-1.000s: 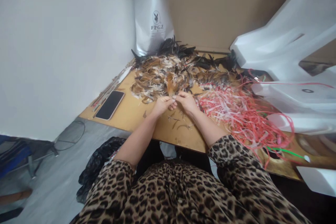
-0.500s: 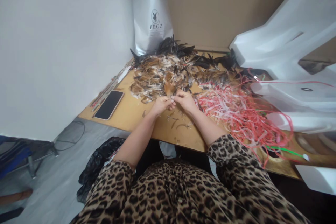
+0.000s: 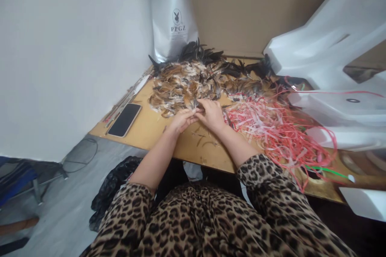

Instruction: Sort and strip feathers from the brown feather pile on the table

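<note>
In front of the pile my left hand [image 3: 182, 120] is closed in a pinch at the base of a small brown feather bunch [image 3: 189, 102], whose tips point away from me. My right hand [image 3: 212, 115] meets it fingertip to fingertip, its index finger and thumb bent around the same spot. What exactly lies between the fingertips is partly hidden. Just beyond both hands spreads a feather pile [image 3: 177, 84], brown and cream with black feathers at the back. Loose feather bits [image 3: 200, 139] lie on the wooden table [image 3: 163, 140] below my wrists.
A tangle of red and pink plastic strips [image 3: 271, 128] lies to the right, beside a white machine [image 3: 325, 64]. A phone [image 3: 124, 119] rests at the left, near thin sticks [image 3: 129, 95]. A silver-white bag [image 3: 170, 16] stands behind the feathers. A black plastic bag [image 3: 113, 184] is below.
My right hand has moved slightly up and its fingers have shifted over the bunch. The left hand has turned a little, palm more upward. The brown bunch has moved slightly left.
</note>
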`<state>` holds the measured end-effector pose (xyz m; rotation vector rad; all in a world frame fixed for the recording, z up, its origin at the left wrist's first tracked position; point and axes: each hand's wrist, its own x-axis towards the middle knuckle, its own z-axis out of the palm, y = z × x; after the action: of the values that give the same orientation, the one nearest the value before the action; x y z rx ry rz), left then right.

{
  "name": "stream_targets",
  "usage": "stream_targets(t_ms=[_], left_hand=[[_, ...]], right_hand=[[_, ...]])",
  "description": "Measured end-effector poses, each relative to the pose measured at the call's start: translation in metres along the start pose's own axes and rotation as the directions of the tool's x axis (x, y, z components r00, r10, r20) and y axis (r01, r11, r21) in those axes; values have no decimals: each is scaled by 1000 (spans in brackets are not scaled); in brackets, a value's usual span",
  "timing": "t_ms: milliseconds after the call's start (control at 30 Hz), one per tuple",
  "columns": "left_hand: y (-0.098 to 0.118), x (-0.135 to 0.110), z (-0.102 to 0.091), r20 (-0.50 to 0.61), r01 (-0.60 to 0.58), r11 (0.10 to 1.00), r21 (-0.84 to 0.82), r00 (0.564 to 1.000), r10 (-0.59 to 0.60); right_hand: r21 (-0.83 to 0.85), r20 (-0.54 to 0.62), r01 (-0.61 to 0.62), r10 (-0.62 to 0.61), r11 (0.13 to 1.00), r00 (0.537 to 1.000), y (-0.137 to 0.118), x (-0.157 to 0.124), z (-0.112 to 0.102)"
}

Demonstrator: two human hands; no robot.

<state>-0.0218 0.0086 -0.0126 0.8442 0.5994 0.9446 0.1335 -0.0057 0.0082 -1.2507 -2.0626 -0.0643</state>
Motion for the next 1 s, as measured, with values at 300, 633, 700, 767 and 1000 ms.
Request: stream_targets(t_ms=[300, 633, 700, 767, 1000], left_hand=[[-1, 0, 1, -41, -11, 999, 47, 999, 13], [-2, 0, 5, -66, -39, 952, 304, 996, 62], [-3, -1, 5, -33, -55, 926, 374, 997, 72], [-4, -1, 6, -14, -65, 907, 416, 997, 78], [-4, 0, 6, -38, -95, 890, 445, 992, 124]], right_hand=[[39, 7, -63, 63, 997, 998, -1, 1, 0], [712, 289, -408, 290, 572, 912, 8, 6, 2], [720, 342, -471, 330, 510, 880, 7, 5, 5], [719, 345, -504, 384, 478, 857, 6, 4, 7], [731, 310, -540, 501, 418, 808, 4, 4, 14]])
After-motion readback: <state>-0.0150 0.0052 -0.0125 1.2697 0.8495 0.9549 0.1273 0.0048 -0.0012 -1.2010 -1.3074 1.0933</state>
